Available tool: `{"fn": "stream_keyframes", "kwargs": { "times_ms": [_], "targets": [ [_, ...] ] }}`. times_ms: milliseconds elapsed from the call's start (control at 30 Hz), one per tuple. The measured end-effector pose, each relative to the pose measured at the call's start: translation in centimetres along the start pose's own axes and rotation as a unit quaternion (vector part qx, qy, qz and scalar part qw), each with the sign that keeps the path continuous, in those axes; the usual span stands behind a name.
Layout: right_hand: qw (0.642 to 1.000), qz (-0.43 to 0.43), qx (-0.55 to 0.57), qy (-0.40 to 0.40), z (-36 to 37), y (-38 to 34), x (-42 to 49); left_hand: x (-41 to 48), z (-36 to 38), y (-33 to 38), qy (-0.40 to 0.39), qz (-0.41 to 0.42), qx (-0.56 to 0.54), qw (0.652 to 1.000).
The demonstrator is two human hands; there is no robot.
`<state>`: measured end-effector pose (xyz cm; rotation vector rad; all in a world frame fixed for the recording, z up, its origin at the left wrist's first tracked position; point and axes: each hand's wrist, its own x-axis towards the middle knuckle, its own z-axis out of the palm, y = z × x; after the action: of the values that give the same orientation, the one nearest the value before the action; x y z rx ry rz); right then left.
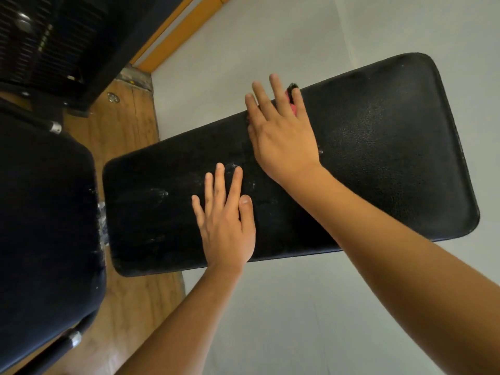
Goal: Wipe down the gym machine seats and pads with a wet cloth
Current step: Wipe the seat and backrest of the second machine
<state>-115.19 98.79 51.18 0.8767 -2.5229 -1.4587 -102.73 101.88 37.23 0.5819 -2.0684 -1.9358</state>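
Left hand (226, 226): my palm lies flat on the black pad (378, 158), fingers spread and extended, grasping nothing.
Right hand (281, 136): I press it flat, fingers splayed, onto the cloth (292, 107), pinning the cloth against the pad rather than clenching it.
Cloth: mostly hidden beneath my right hand; a pink patch with a dark edge shows between my fingers, at the pad's far edge.
Pad: long, black, textured; it lies under both hands. Whitish streaks mark the surface just beyond and to the left of my left hand.
Second pad (46, 212): dark, well to the left of my left hand, just beside the first pad's end.
Floor (130, 131): wood, beyond my left hand's fingertips.
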Motion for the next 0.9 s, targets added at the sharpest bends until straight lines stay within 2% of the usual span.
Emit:
{"fn": "stream_keyframes", "kwargs": {
  "times_ms": [100,233,400,533,700,900],
  "targets": [
    [1.000,-0.007,0.021,-0.004,-0.3,0.0,0.7,-0.1,-0.1,-0.2,-0.002,0.002,-0.007,1.000],
    [0.997,-0.038,0.065,-0.003,-0.6,0.1,-3.7,-0.3,-0.5,-0.4,0.002,-0.001,-0.048,0.999],
    [0.977,-0.062,0.202,-0.036,-3.3,1.1,-6.8,-0.1,-1.5,0.8,-0.013,0.014,-0.141,0.990],
    [0.988,-0.084,0.127,-0.013,-4.4,3.2,-8.2,0.7,-1.7,3.0,-0.038,0.027,-0.152,0.987],
    [0.997,-0.065,0.038,-0.025,-3.0,5.4,-9.6,1.7,-1.6,3.4,0.009,-0.041,-0.172,0.984],
    [0.997,-0.069,-0.031,-0.033,-1.8,5.1,-10.1,2.1,-1.6,2.0,0.065,0.008,-0.177,0.982]
  ]
}}
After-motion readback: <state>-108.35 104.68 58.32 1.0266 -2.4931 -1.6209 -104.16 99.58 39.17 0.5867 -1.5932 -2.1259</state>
